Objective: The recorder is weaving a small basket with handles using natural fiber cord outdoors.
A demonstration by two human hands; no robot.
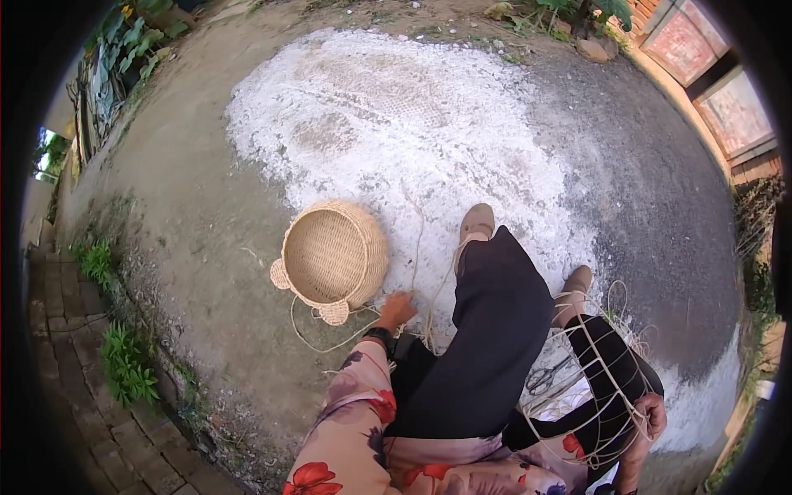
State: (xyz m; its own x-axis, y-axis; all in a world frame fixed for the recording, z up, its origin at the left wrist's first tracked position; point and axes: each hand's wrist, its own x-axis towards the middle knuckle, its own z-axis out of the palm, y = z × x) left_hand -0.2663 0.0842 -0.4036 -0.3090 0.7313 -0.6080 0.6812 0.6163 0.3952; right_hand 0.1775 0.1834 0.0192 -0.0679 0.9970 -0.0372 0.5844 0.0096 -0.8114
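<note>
My left hand [398,309] reaches down to the ground just right of a round woven basket [368,256]. Its fingers are closed at a thin pale weaving strand [419,239] that runs away over the white ground. The basket lies tipped with its mouth open toward the left, two small woven knobs on its rim. My right hand [652,415] grips the edge of an open basket frame [612,363] made of thin pale rods, resting over my right leg. Loose rod ends stick out at the frame's far side.
Dark-handled scissors [540,378] show behind the frame's rods. Another strand [299,330] loops on the ground below the basket. My feet in brown shoes [477,221] stand on the whitened ground. A brick path [82,363] and green plants [128,363] border the left.
</note>
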